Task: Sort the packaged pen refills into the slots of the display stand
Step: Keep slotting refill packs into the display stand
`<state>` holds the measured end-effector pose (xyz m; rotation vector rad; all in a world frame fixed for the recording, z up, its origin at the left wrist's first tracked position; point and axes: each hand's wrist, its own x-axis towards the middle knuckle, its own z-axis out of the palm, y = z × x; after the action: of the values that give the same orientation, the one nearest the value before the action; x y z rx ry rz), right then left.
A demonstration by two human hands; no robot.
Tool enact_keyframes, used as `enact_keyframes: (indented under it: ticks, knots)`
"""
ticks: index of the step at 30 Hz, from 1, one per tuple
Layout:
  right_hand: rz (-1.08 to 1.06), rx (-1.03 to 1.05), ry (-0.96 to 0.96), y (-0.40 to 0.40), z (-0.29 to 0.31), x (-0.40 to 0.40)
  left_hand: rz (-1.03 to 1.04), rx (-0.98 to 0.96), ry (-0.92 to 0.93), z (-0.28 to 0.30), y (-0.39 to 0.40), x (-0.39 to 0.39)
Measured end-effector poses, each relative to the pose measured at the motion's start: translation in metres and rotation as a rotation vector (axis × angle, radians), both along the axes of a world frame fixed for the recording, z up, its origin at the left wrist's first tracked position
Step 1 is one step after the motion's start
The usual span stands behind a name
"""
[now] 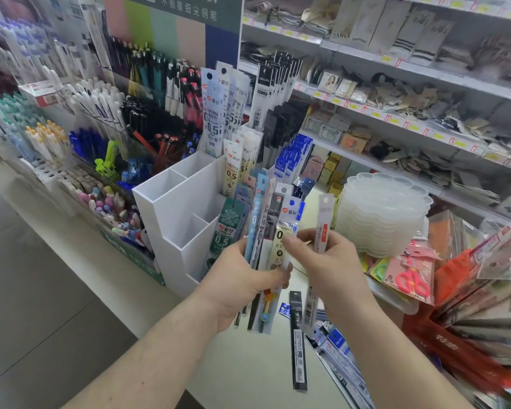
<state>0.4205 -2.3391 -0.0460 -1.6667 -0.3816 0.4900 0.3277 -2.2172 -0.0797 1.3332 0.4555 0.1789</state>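
The left hand (242,278) curls its fingers and thumb round a fanned bundle of packaged refills (263,249), held upright just in front of the white display stand (171,219). Several stand slots already hold refill packs (233,119), the nearer left ones showing bare white walls. The right hand (331,261) pinches a slim clear refill pack with a red label (322,228), its thumb touching the bundle's front pack. Below, a black refill pack (298,340) lies on the counter (242,364). A stack of clear plastic trays (384,216) stands to the right.
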Motion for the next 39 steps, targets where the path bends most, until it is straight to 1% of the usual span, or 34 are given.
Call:
enact_keyframes:
  ticks: [3, 7, 9, 11, 14, 17, 20, 22, 25, 27, 30, 32, 34, 36, 39]
  knots:
    - [0.09, 0.064, 0.032, 0.002, -0.001, -0.005, -0.026, -0.012, -0.008, 0.001, -0.002, 0.0]
    - [0.144, 0.103, 0.105, -0.004, 0.001, -0.004, -0.036, -0.118, -0.005, 0.004, 0.0, -0.003]
    - [0.121, 0.088, 0.113, -0.006, 0.001, -0.002, -0.018, -0.172, 0.003, 0.006, -0.001, -0.004]
    - [0.087, 0.078, 0.115, -0.006, -0.001, -0.002, -0.012, -0.186, 0.004, 0.007, -0.002, -0.005]
    - [0.026, 0.13, 0.171, -0.004, 0.001, -0.002, 0.005, -0.2, 0.001, 0.008, -0.003, -0.006]
    - [-0.091, 0.146, 0.226, -0.004, 0.003, 0.001, 0.032, -0.174, 0.012, 0.008, -0.002, -0.007]
    - [-0.072, 0.174, 0.267, -0.004, 0.005, 0.002, 0.055, -0.124, 0.023, 0.008, 0.0, -0.007]
    - [-0.034, 0.141, 0.221, -0.001, 0.005, 0.002, 0.066, -0.096, 0.024, 0.008, 0.001, -0.006]
    - [0.057, 0.001, 0.074, 0.003, 0.002, 0.003, 0.07, -0.055, 0.023, 0.009, 0.002, -0.006]
    - [0.082, -0.021, 0.056, 0.004, 0.006, 0.007, 0.099, -0.057, 0.011, 0.01, 0.005, -0.006]
    - [-0.032, 0.098, 0.107, 0.003, 0.018, 0.023, 0.186, -0.083, -0.033, 0.015, 0.014, -0.007]
    - [-0.148, 0.165, 0.065, 0.002, 0.028, 0.039, 0.252, -0.057, -0.045, 0.018, 0.023, -0.008]
    - [-0.25, 0.19, -0.046, 0.004, 0.034, 0.055, 0.297, -0.029, -0.05, 0.021, 0.032, -0.008]
    - [-0.32, 0.174, -0.173, 0.01, 0.036, 0.069, 0.299, -0.002, -0.06, 0.024, 0.037, -0.008]
    - [-0.315, 0.069, -0.35, 0.03, 0.028, 0.088, 0.278, -0.003, -0.063, 0.027, 0.039, -0.007]
